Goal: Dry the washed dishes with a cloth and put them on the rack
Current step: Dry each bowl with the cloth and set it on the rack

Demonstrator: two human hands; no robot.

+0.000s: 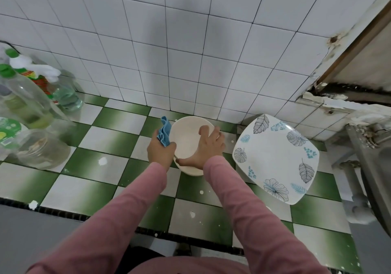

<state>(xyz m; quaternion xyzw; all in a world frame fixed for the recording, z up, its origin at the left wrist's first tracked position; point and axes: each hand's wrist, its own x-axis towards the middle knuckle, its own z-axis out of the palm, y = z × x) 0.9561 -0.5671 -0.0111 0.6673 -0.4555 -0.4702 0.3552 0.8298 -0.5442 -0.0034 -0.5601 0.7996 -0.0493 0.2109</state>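
A cream round bowl (186, 138) sits tilted over the green-and-white checked counter (118, 163), held between both hands. My left hand (161, 151) grips a folded blue cloth (165, 133) against the bowl's left rim. My right hand (208, 146) holds the bowl's right side, with the fingers curled over the far rim and the thumb along the near edge. A square white plate with a leaf pattern (277, 157) lies to the right of the bowl, apart from it.
Several clear bottles with green caps (25, 96) and a glass jar (42, 151) crowd the counter's left end. A white tiled wall (190, 51) stands behind. A metal sink's edge and pipes (364, 178) are at the right.
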